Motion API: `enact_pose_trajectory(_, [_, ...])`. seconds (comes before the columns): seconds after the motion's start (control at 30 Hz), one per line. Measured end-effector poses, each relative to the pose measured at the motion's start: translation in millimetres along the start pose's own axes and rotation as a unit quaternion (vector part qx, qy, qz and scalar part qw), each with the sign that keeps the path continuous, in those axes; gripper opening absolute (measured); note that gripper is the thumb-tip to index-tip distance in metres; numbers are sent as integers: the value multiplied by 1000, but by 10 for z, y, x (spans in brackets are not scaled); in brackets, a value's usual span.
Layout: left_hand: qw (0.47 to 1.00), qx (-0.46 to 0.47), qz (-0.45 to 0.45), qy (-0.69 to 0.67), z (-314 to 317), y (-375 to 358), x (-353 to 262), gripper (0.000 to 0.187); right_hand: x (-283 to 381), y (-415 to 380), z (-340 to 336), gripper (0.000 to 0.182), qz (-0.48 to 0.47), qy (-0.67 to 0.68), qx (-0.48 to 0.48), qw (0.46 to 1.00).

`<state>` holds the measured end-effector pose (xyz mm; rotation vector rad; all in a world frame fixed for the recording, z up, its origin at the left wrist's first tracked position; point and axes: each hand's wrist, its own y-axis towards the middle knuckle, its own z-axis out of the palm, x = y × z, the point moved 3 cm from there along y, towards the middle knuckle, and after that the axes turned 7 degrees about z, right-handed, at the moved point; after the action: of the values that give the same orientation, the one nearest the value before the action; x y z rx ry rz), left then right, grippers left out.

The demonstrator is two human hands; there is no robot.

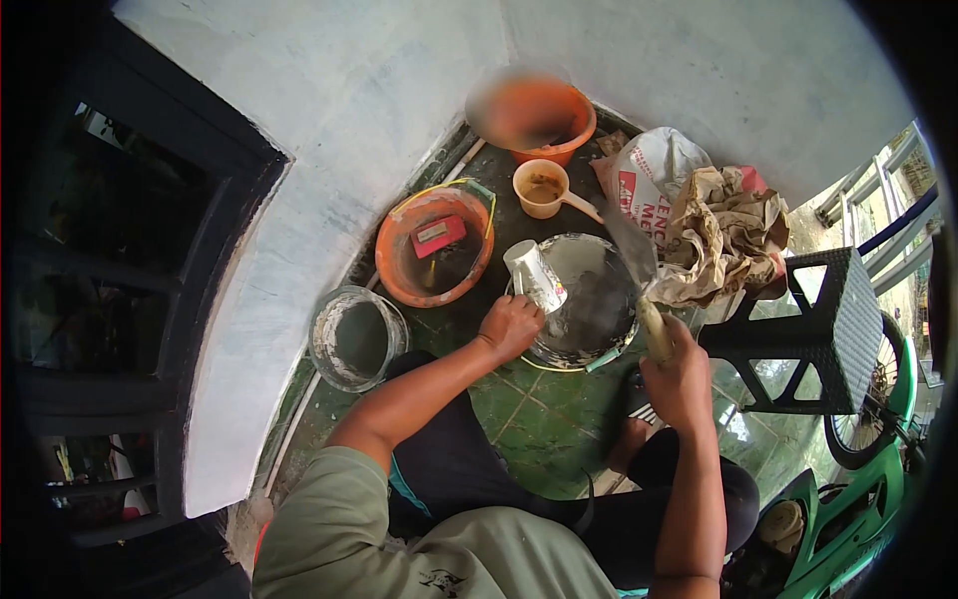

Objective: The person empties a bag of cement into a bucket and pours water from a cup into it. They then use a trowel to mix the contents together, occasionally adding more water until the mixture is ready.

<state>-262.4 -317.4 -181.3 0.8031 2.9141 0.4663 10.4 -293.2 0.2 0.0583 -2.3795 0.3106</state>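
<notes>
The left hand [512, 327] grips a white printed cup [534, 275] at a round black bucket's [577, 258] left edge; the right hand [679, 374] clasps a pale-handled metal trowel [635, 252] at its right.

White sack [649, 170], far edge of the tiled floor [529, 409]: partly hidden red lettering [655, 203] reads "ENCA" above "ME".

Two orange buckets [399, 280] [564, 148], one black bucket [559, 361] and one grey bucket [324, 334] make four. There are two hands [514, 324] [679, 374], one cup [534, 272], one trowel [632, 248] and one dipper [539, 208]. There is also one red box [439, 235], one sack [642, 178], one paper bag [728, 235] and one stool [843, 314].
</notes>
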Motion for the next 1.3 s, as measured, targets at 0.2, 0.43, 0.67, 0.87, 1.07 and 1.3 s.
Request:
enact_pose_trajectory(0.2, [948, -159, -228, -157, -333, 28, 275, 18, -244, 132, 249, 43, 12, -159, 42, 986])
enact_pose_trajectory(0.43, [815, -287, -467, -188, -398, -612, 793, 21, -514, 454, 766, 37, 38, -224, 76, 971])
enact_pose_trajectory(0.67, [748, -343, -519, -231, 62, -1431, 959, 29, -628, 818, 1403, 36, -18, -239, 111, 965])
enact_pose_trajectory(0.87, [726, -317, -545, -273, 236, -1588, 1109, 28, -314, 593, 1723, 35, -41, -256, 172, 951])
enact_pose_trajectory(1.07, [721, -333, -522, -312, 387, -1681, 1175, 27, -485, 583, 1486, 32, -45, -362, 229, 902])
enact_pose_trajectory(1.3, [620, -336, -554, -441, 464, -1644, 1185, 21, -604, 980, 1270, 27, -10, -405, 140, 903])
